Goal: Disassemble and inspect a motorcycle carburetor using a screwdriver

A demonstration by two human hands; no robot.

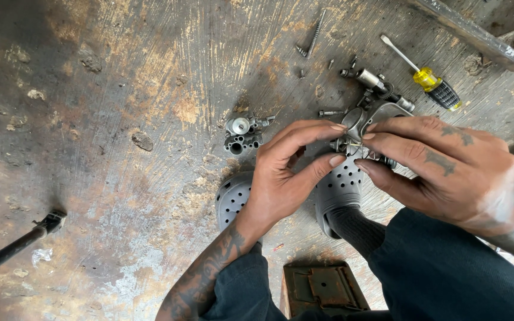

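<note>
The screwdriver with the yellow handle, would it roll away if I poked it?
Probably a little. The screwdriver has a round yellow and black handle and a thin straight shaft, so a sideways poke could roll it. The floor looks rough and pitted, which would likely stop it soon. It looks stiff, not bendy, and fairly light for its size.
</note>
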